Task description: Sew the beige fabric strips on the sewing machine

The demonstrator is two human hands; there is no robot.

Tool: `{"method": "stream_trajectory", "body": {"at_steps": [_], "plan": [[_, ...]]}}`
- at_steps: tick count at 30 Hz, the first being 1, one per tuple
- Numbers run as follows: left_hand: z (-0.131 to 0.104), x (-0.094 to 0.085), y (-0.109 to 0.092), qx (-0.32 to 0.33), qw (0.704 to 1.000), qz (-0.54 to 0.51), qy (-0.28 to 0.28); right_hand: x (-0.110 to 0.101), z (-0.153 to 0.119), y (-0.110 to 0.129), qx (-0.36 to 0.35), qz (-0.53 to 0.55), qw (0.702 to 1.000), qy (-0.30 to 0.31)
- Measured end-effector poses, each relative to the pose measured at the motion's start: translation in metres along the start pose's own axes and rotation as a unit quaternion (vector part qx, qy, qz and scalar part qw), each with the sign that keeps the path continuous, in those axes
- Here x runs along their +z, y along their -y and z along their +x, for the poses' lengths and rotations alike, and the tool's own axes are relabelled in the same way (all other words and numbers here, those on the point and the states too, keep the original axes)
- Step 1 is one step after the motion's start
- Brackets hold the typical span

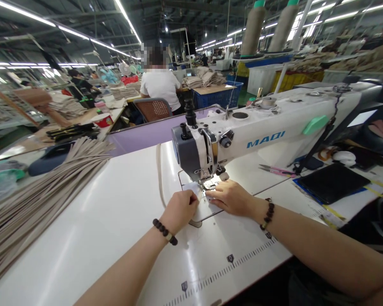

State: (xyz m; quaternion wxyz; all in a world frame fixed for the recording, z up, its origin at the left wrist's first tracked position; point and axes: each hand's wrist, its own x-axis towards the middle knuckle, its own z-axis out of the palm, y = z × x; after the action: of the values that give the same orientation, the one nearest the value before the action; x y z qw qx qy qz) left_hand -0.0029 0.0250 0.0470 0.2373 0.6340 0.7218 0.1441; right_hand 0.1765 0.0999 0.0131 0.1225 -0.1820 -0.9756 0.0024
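Observation:
A white sewing machine point(261, 131) with blue lettering stands on the white table. My left hand point(181, 207) is closed in a pinch just left of the needle area; what its fingertips hold is hidden. A narrow beige fabric strip point(159, 174) lies curved on the tabletop and runs down behind this hand; whether the fingers grip it I cannot tell. My right hand point(231, 197) rests at the lit needle plate point(210, 184), its fingers stretched toward the presser foot, with no held thing visible. Both wrists wear dark beaded bracelets.
Many long beige strips point(51, 191) lie bundled at the left. Pink-handled thread snips point(277, 170) and a black tablet-like object point(333, 182) lie on the right. A ruler scale point(231, 258) marks the front edge. A person in white point(159, 87) sits ahead, beyond the purple panel point(140, 134).

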Motion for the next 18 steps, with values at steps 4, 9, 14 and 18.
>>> {"method": "stream_trajectory", "body": {"at_steps": [4,9,14,18], "plan": [[-0.002,0.01,-0.003,-0.058,0.996,-0.068,0.018,-0.001,0.0,0.0,0.005,0.011,1.0,0.002],[0.001,0.01,-0.005,-0.105,0.985,-0.134,0.018,-0.001,0.001,-0.001,0.024,0.065,0.997,0.02],[-0.041,0.015,-0.015,-0.12,0.906,-0.389,0.115,-0.02,-0.011,0.019,0.125,0.195,0.973,0.021],[-0.117,0.025,-0.016,-0.039,0.869,-0.443,0.216,-0.033,-0.039,0.066,0.288,0.67,0.658,0.189]]}}
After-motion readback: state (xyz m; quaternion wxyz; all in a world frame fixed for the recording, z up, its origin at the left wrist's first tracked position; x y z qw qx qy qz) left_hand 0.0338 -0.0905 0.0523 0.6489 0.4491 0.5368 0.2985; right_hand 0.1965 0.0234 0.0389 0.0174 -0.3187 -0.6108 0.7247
